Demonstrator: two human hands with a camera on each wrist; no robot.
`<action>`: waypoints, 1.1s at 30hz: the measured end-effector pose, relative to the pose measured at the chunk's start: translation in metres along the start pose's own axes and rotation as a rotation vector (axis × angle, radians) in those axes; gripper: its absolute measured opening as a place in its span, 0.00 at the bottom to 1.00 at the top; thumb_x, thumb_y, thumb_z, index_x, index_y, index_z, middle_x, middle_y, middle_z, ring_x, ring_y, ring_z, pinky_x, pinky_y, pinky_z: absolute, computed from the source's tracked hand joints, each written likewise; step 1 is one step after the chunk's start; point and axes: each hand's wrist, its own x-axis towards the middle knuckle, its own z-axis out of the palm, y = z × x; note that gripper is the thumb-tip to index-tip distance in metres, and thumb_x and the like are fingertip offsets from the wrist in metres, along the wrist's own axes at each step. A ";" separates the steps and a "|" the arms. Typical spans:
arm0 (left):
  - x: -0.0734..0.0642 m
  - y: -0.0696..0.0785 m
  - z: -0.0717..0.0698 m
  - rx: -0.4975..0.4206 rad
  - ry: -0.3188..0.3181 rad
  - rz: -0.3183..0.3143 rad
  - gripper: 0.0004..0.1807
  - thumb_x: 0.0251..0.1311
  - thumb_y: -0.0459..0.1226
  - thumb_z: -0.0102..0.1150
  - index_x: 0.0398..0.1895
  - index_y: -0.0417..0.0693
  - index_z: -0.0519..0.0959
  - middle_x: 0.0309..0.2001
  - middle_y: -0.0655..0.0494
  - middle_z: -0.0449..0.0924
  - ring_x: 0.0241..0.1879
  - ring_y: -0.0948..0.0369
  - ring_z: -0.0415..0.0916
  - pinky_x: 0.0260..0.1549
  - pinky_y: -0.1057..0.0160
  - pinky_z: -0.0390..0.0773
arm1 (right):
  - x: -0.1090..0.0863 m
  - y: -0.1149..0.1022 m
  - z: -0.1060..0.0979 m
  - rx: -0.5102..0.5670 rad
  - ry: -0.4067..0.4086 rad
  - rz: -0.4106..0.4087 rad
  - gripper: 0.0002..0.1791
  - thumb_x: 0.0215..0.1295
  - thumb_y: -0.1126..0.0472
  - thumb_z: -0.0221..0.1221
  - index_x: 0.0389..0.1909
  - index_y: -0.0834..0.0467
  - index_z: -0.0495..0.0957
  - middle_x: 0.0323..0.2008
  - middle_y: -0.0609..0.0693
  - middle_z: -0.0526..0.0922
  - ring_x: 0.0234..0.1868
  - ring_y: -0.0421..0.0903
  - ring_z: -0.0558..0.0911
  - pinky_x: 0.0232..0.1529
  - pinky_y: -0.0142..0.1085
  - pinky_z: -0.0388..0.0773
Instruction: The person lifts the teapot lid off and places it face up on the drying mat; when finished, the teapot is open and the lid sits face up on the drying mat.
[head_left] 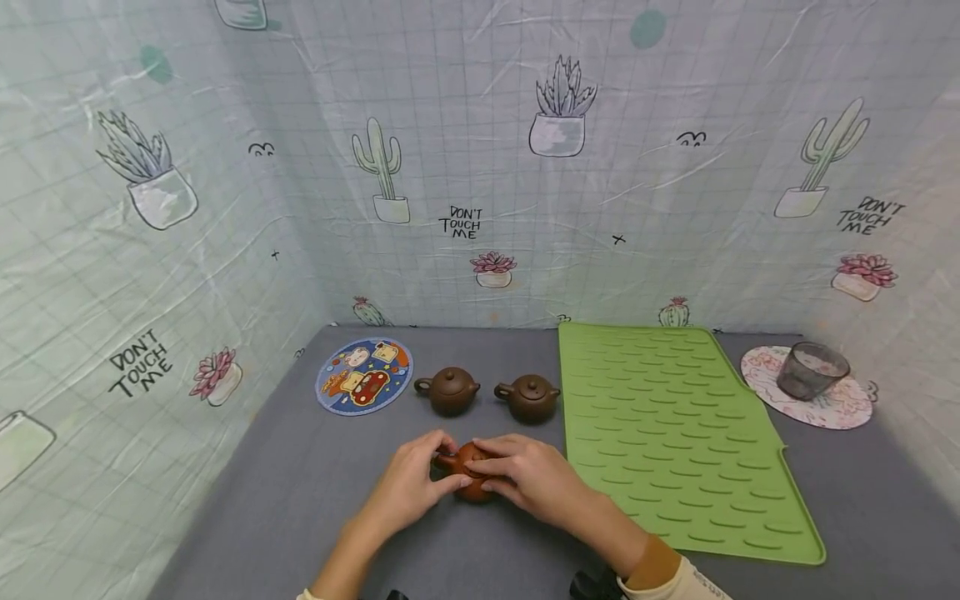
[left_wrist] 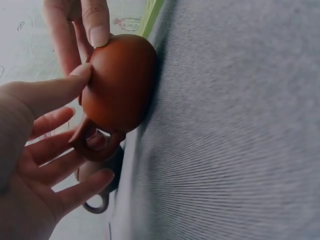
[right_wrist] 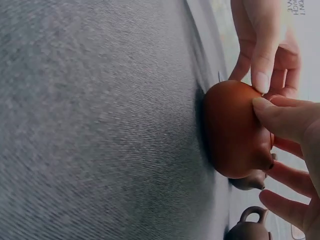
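A reddish-brown clay teapot [head_left: 474, 492] stands on the grey cloth, its handle toward the left and its spout toward the right. My left hand [head_left: 411, 478] holds its handle side, thumb on the near edge of the top; in the left wrist view several of its fingers spread behind the handle [left_wrist: 92, 150]. From the right, my right hand [head_left: 538, 478] holds the teapot by its upper part, with fingers over the lid and the thumb on the near side. Those fingers largely hide the lid. In the right wrist view the teapot's rounded body [right_wrist: 230, 130] rests on the cloth.
Two dark brown teapots, one on the left [head_left: 452, 392] and one on the right [head_left: 531, 400], stand behind my hands. A round cartoon mat [head_left: 333, 379] lies back left. On the right are a green mat [head_left: 637, 433] and a dark glass [head_left: 806, 373] on a patterned oval mat [head_left: 840, 412].
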 end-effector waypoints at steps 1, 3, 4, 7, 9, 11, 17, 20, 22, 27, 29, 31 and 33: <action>-0.001 -0.001 0.001 -0.006 0.001 0.002 0.19 0.49 0.43 0.80 0.40 0.52 0.80 0.40 0.60 0.84 0.41 0.62 0.84 0.44 0.59 0.85 | 0.000 0.000 0.001 -0.010 0.012 -0.010 0.20 0.65 0.51 0.67 0.58 0.44 0.85 0.63 0.48 0.83 0.60 0.44 0.84 0.54 0.39 0.85; -0.002 -0.002 0.003 0.000 0.006 0.014 0.19 0.48 0.44 0.81 0.39 0.53 0.81 0.39 0.62 0.84 0.41 0.63 0.84 0.44 0.59 0.85 | -0.001 -0.001 0.003 -0.040 0.035 -0.027 0.19 0.64 0.51 0.68 0.56 0.44 0.86 0.62 0.47 0.84 0.60 0.43 0.84 0.54 0.38 0.85; -0.003 -0.003 0.004 0.002 0.008 0.018 0.19 0.47 0.44 0.81 0.39 0.53 0.81 0.39 0.62 0.84 0.40 0.63 0.84 0.44 0.59 0.85 | -0.001 -0.001 0.004 -0.052 0.045 -0.032 0.19 0.64 0.52 0.68 0.56 0.44 0.86 0.61 0.46 0.85 0.60 0.43 0.84 0.54 0.38 0.85; -0.003 -0.003 0.006 0.009 0.018 0.018 0.20 0.46 0.44 0.81 0.39 0.53 0.81 0.39 0.63 0.84 0.40 0.64 0.83 0.43 0.60 0.84 | -0.001 -0.002 0.005 -0.077 0.061 -0.038 0.19 0.63 0.52 0.69 0.56 0.44 0.86 0.60 0.45 0.85 0.59 0.43 0.84 0.54 0.38 0.85; -0.003 -0.002 0.006 0.006 0.019 0.011 0.20 0.46 0.44 0.82 0.39 0.53 0.81 0.39 0.63 0.84 0.40 0.64 0.83 0.43 0.60 0.84 | -0.001 -0.002 0.005 -0.079 0.062 -0.032 0.19 0.63 0.52 0.69 0.56 0.44 0.86 0.60 0.45 0.86 0.60 0.44 0.84 0.54 0.38 0.85; -0.002 -0.002 0.006 0.005 0.021 0.004 0.20 0.46 0.44 0.82 0.39 0.53 0.81 0.39 0.63 0.84 0.40 0.64 0.83 0.43 0.61 0.84 | -0.001 -0.003 0.004 -0.065 0.055 -0.019 0.19 0.63 0.52 0.68 0.56 0.44 0.86 0.61 0.45 0.85 0.60 0.44 0.84 0.55 0.38 0.85; -0.001 -0.002 0.007 -0.006 0.013 -0.025 0.20 0.45 0.43 0.82 0.40 0.54 0.82 0.39 0.63 0.84 0.41 0.63 0.84 0.44 0.61 0.84 | 0.000 -0.003 0.003 -0.036 0.037 0.004 0.19 0.63 0.53 0.69 0.56 0.46 0.86 0.60 0.46 0.85 0.60 0.46 0.85 0.55 0.41 0.85; -0.001 -0.002 0.008 -0.012 0.017 -0.030 0.20 0.45 0.43 0.82 0.39 0.53 0.82 0.39 0.63 0.84 0.41 0.63 0.84 0.45 0.60 0.84 | 0.001 -0.003 0.003 -0.014 0.040 0.009 0.19 0.62 0.54 0.69 0.55 0.47 0.87 0.60 0.47 0.86 0.60 0.46 0.85 0.55 0.41 0.85; -0.001 -0.003 0.008 -0.013 0.019 -0.030 0.20 0.44 0.43 0.83 0.39 0.53 0.82 0.39 0.62 0.84 0.41 0.63 0.84 0.44 0.60 0.84 | 0.001 -0.003 0.004 0.004 0.042 0.010 0.19 0.62 0.54 0.69 0.55 0.47 0.87 0.59 0.48 0.86 0.59 0.47 0.86 0.55 0.42 0.85; -0.002 -0.003 0.008 -0.027 0.009 -0.037 0.20 0.44 0.43 0.82 0.39 0.53 0.82 0.39 0.62 0.84 0.41 0.63 0.84 0.44 0.60 0.85 | 0.000 -0.004 0.004 0.037 0.057 0.010 0.19 0.61 0.55 0.70 0.55 0.47 0.87 0.58 0.49 0.87 0.58 0.47 0.87 0.54 0.41 0.86; -0.002 -0.003 0.007 -0.034 0.007 -0.039 0.20 0.44 0.43 0.82 0.39 0.53 0.82 0.39 0.62 0.84 0.41 0.62 0.84 0.44 0.60 0.85 | 0.001 -0.004 0.003 0.046 0.064 0.010 0.20 0.59 0.56 0.71 0.54 0.48 0.87 0.58 0.49 0.87 0.58 0.47 0.87 0.52 0.40 0.86; -0.002 -0.003 0.007 -0.032 0.008 -0.037 0.20 0.44 0.43 0.83 0.39 0.53 0.82 0.39 0.62 0.84 0.41 0.63 0.84 0.44 0.60 0.85 | 0.002 -0.004 0.002 0.061 0.067 0.011 0.21 0.58 0.58 0.72 0.54 0.48 0.87 0.58 0.49 0.87 0.57 0.46 0.87 0.51 0.39 0.86; -0.002 -0.003 0.007 -0.027 0.011 -0.034 0.20 0.44 0.42 0.83 0.39 0.53 0.82 0.39 0.62 0.84 0.41 0.63 0.84 0.44 0.60 0.85 | 0.003 -0.003 -0.001 0.082 0.067 0.016 0.22 0.57 0.59 0.72 0.55 0.49 0.87 0.58 0.49 0.87 0.55 0.46 0.88 0.50 0.37 0.87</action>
